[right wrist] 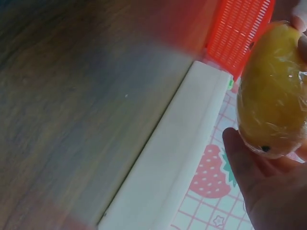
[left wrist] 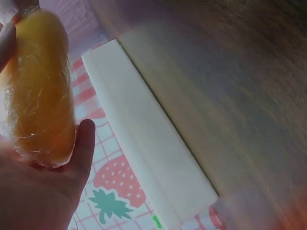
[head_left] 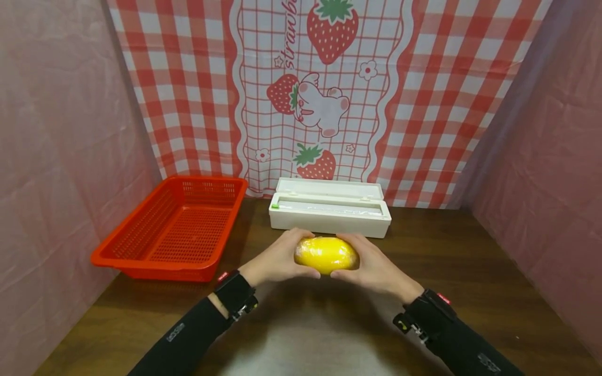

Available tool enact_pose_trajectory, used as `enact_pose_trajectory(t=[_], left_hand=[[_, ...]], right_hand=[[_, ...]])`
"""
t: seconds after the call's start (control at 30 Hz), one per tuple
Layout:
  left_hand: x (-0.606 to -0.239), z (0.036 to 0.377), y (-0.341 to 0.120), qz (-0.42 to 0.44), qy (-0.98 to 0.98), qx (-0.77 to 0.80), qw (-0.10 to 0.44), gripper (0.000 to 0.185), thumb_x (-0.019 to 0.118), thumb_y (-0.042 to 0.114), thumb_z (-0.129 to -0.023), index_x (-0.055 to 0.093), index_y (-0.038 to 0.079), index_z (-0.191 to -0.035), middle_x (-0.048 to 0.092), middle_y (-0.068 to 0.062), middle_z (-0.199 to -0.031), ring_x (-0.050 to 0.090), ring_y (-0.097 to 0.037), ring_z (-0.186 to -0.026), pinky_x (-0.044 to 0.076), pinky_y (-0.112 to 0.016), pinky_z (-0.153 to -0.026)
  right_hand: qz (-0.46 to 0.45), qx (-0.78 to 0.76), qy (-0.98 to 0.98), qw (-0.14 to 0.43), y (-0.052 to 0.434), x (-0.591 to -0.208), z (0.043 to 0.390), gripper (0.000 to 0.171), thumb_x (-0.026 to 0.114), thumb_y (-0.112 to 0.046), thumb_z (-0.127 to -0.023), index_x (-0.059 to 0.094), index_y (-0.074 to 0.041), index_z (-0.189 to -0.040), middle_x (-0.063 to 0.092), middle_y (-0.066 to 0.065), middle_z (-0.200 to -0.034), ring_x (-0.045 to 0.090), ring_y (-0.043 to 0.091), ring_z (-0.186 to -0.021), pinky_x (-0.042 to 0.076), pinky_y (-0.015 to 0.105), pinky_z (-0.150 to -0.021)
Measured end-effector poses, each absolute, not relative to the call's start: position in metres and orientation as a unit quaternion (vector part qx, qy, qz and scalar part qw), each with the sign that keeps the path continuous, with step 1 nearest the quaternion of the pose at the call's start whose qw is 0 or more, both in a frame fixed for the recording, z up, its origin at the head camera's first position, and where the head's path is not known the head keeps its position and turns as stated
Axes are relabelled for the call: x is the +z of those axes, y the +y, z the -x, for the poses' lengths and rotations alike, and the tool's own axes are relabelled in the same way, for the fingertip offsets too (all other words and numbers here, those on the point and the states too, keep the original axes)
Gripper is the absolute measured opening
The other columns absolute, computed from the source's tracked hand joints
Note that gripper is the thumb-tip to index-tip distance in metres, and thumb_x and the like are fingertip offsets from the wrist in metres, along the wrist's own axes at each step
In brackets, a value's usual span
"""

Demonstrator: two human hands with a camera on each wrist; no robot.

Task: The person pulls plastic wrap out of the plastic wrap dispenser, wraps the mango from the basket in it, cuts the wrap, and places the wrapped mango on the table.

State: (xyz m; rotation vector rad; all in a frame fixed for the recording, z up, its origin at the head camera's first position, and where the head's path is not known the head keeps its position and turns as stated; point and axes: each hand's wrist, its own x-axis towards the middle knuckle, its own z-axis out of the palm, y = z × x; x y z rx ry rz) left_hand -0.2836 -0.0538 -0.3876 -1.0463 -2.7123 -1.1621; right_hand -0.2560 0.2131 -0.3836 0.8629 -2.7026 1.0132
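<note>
A yellow mango (head_left: 325,255) wrapped in clear plastic film is held up between both hands, lying sideways over the table. My left hand (head_left: 278,258) grips its left end, thumb along the near side and fingers behind. The right hand (head_left: 378,265) holds the other end in the same way. Shiny creases of film show on the mango (left wrist: 41,91) in the left wrist view. In the right wrist view a small dark spot marks the end of the mango (right wrist: 271,91) near the palm. Just behind the hands stands a white cling film dispenser (head_left: 329,223), its lid raised.
At the left stands a red plastic basket (head_left: 224,230) with slotted walls and nothing inside. A strawberry-print checked cloth (head_left: 188,89) hangs behind the brown wooden table (head_left: 451,261). Pink cloth (head_left: 541,156) walls in both sides. A green slider (head_left: 275,206) sits on the dispenser's left end.
</note>
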Motion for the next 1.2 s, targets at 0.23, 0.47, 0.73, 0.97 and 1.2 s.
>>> enact_pose_trajectory(t=[0.23,0.47,0.73,0.97,1.2], left_hand=[[-0.398,0.289,-0.047,0.325,-0.889,-0.322,0.009,0.082,0.085,0.053,-0.076,0.051,0.012,-0.139,0.056,-0.002,-0.128,0.047,-0.018,-0.114,0.049,-0.036,-0.095],[-0.406,0.293,-0.042,0.319,-0.903,-0.288,-0.008,0.084,0.085,0.055,-0.076,0.053,0.01,-0.138,0.058,-0.004,-0.128,0.049,-0.021,-0.115,0.047,-0.038,-0.095],[-0.409,0.292,-0.039,0.302,-0.916,-0.264,-0.025,0.08,0.085,0.055,-0.075,0.055,0.011,-0.134,0.06,-0.002,-0.122,0.049,-0.022,-0.113,0.048,-0.038,-0.094],[-0.416,0.293,-0.038,0.286,-0.92,-0.265,-0.034,0.078,0.085,0.056,-0.075,0.055,0.012,-0.132,0.061,0.0,-0.117,0.05,-0.021,-0.108,0.048,-0.037,-0.092],[-0.416,0.296,-0.037,0.286,-0.919,-0.269,-0.042,0.075,0.086,0.053,-0.076,0.055,0.012,-0.131,0.061,-0.002,-0.118,0.051,-0.021,-0.108,0.047,-0.038,-0.094]], right_hand=[[-0.273,0.286,-0.916,0.063,0.214,-0.392,0.261,0.084,0.084,-0.051,-0.078,0.051,-0.01,-0.144,0.059,0.001,-0.126,0.054,0.018,-0.105,0.053,0.042,-0.091],[-0.244,0.251,-0.936,0.03,0.214,-0.4,0.264,0.085,0.083,-0.053,-0.079,0.051,-0.008,-0.145,0.06,0.006,-0.132,0.054,0.021,-0.111,0.05,0.047,-0.095],[-0.234,0.225,-0.946,0.015,0.211,-0.405,0.267,0.084,0.085,-0.051,-0.078,0.054,-0.007,-0.142,0.061,0.007,-0.13,0.055,0.022,-0.109,0.05,0.047,-0.094],[-0.232,0.222,-0.947,0.005,0.208,-0.407,0.27,0.085,0.086,-0.05,-0.077,0.054,-0.007,-0.142,0.061,0.009,-0.132,0.055,0.023,-0.111,0.05,0.05,-0.096],[-0.227,0.221,-0.949,0.01,0.209,-0.408,0.273,0.084,0.087,-0.049,-0.077,0.055,-0.006,-0.141,0.061,0.01,-0.132,0.055,0.024,-0.112,0.05,0.051,-0.097]])
